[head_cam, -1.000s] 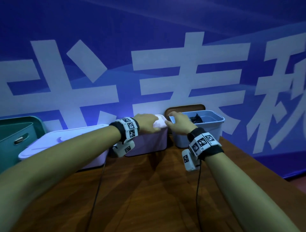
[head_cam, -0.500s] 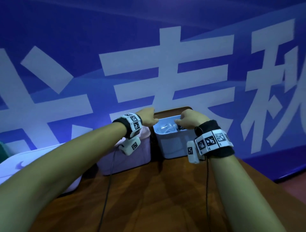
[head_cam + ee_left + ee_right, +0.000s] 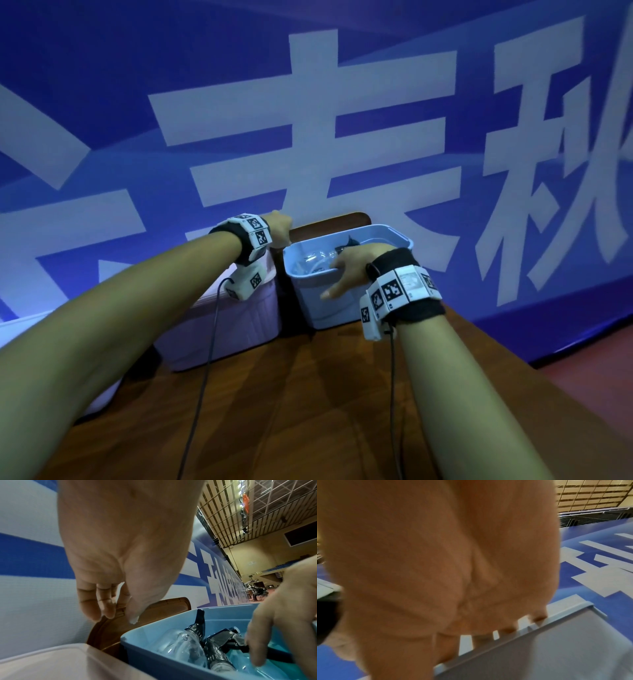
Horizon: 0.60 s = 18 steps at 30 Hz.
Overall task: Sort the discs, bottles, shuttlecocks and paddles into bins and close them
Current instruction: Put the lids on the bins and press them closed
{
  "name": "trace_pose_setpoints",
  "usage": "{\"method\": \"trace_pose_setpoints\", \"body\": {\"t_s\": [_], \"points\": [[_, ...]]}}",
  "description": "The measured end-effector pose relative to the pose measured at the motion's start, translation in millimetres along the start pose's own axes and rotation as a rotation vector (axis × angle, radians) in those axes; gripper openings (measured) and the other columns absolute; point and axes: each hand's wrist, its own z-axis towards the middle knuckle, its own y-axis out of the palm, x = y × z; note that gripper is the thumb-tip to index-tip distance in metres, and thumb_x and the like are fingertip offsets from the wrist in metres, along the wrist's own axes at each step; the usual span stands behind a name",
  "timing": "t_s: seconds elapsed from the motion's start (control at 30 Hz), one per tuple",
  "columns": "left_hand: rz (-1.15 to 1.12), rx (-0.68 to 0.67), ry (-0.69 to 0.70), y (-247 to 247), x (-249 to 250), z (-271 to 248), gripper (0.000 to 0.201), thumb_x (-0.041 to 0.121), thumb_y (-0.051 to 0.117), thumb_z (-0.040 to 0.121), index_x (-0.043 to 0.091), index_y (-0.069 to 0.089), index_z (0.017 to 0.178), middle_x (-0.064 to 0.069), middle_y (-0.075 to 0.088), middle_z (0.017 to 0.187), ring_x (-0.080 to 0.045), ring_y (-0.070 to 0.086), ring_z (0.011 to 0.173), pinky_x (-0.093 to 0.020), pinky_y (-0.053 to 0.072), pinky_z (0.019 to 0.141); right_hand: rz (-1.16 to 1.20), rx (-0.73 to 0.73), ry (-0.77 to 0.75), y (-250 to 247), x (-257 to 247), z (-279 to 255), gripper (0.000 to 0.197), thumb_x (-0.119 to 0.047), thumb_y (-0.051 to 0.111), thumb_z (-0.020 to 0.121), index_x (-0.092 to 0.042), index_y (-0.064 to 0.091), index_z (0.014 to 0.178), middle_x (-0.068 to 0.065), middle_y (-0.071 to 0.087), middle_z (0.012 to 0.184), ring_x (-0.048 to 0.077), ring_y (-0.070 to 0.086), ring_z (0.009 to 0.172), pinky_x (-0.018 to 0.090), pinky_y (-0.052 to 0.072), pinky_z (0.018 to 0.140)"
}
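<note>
An open light-blue bin (image 3: 329, 308) stands at the back of the wooden table, with clear bottles (image 3: 313, 262) with black spray tops inside it. Its brown lid (image 3: 329, 222) stands on edge between the bin and the banner. My left hand (image 3: 281, 226) reaches behind the bin. In the left wrist view, this left hand (image 3: 120, 615) pinches the brown lid (image 3: 163, 608) at its upper left edge. My right hand (image 3: 334, 279) grips the bin's front rim, fingers inside and thumb outside. The right wrist view is blurred, with fingers (image 3: 506, 630) hooked over the bin rim (image 3: 556, 616).
A pink bin (image 3: 222, 329) with its lid on stands just left of the blue bin. A white lid (image 3: 20, 329) shows at the far left. The table (image 3: 308, 411) ends at the right over a red floor (image 3: 589, 370). A blue banner wall (image 3: 342, 102) stands close behind.
My left hand left the pink bin's lid and moved right to the brown lid. My right hand dropped onto the blue bin's front rim. The head view swung to the right.
</note>
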Motion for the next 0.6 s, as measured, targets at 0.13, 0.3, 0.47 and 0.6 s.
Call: {"method": "trace_pose_setpoints", "body": {"t_s": [0.13,0.3,0.47,0.6], "points": [[-0.014,-0.036,0.005,-2.0,8.1,-7.2,0.019,0.007,0.061,0.088,0.006,0.056,0.070,-0.013,0.063,0.076,-0.028,0.061,0.067,-0.031,0.047,0.059,0.054,0.073,-0.016,-3.2,6.7,0.8,0.026,-0.044,0.077,0.081,-0.027,0.078,0.102,-0.003,0.072,0.091,0.016,0.064,0.082,0.032,0.053,0.072],[-0.042,0.183,-0.026,-12.8,9.2,-20.1,0.009,0.011,0.058,0.095,0.003,0.061,0.095,-0.019,0.066,0.102,-0.037,0.065,0.090,-0.040,0.050,0.069,0.044,0.016,-0.061,-6.9,10.7,-7.0,0.027,-0.048,0.076,0.081,-0.029,0.077,0.101,-0.005,0.072,0.097,0.012,0.061,0.083,0.031,0.052,0.076],[0.049,0.528,0.069,-46.5,15.8,-45.9,0.014,0.021,0.053,0.101,0.010,0.059,0.109,-0.017,0.068,0.106,-0.038,0.063,0.093,-0.037,0.036,0.067,0.152,0.096,-0.087,-8.8,17.8,-7.6,0.056,-0.058,0.080,0.070,-0.032,0.067,0.117,-0.012,0.068,0.113,0.014,0.064,0.102,0.035,0.054,0.091],[0.152,0.756,0.094,-87.8,21.5,-79.8,0.010,0.012,0.058,0.095,0.016,0.056,0.103,-0.012,0.069,0.093,-0.040,0.065,0.082,-0.039,0.037,0.060,0.340,0.322,-0.033,-24.5,48.8,-13.2,0.067,-0.066,0.063,0.083,-0.020,0.059,0.131,0.002,0.060,0.128,0.024,0.060,0.115,0.036,0.048,0.094]]}}
